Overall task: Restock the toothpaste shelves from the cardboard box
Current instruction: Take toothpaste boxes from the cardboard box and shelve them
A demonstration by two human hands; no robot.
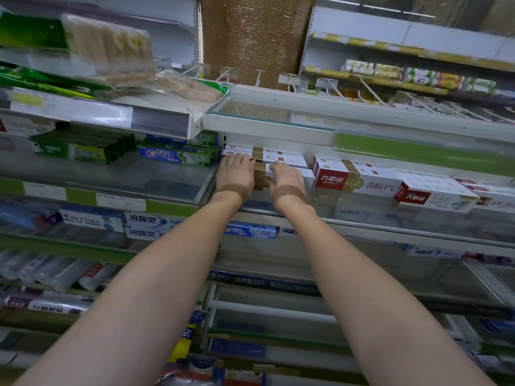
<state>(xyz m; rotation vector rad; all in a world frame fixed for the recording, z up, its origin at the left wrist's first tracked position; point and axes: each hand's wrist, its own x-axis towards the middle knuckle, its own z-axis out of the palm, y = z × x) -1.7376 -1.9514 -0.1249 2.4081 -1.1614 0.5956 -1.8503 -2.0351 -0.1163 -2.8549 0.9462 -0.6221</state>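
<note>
A shop aisle of white metal shelving fills the view, tier above tier, each with a clear front lip and green price strips. Both arms reach up to the middle shelf [362,227]. There a stack of white-and-gold toothpaste boxes [281,162] sits at the shelf's left end, close under the shelf above.

The left hand [235,174] lies flat on the stack's left part, fingers straight and close together. The right hand [285,181] rests on the front box, fingers slightly spread over its top; neither hand curls around anything. The cardboard box is out of sight.

Just right of the stack stand red-and-white toothpaste boxes [359,178], running on toward the right edge. To the left, across the bay divider, lie Crest boxes [178,156] and dark green toothpaste boxes [83,149]. Blue-and-white toothpaste boxes [147,225] sit on the tier below. Above left, wrapped sponge packs [111,48] overhang their shelf. A brown pegboard panel [256,37] rises behind, with bare hooks.

Headroom above the stack is tight; the glass in front of the Crest boxes lies bare.
</note>
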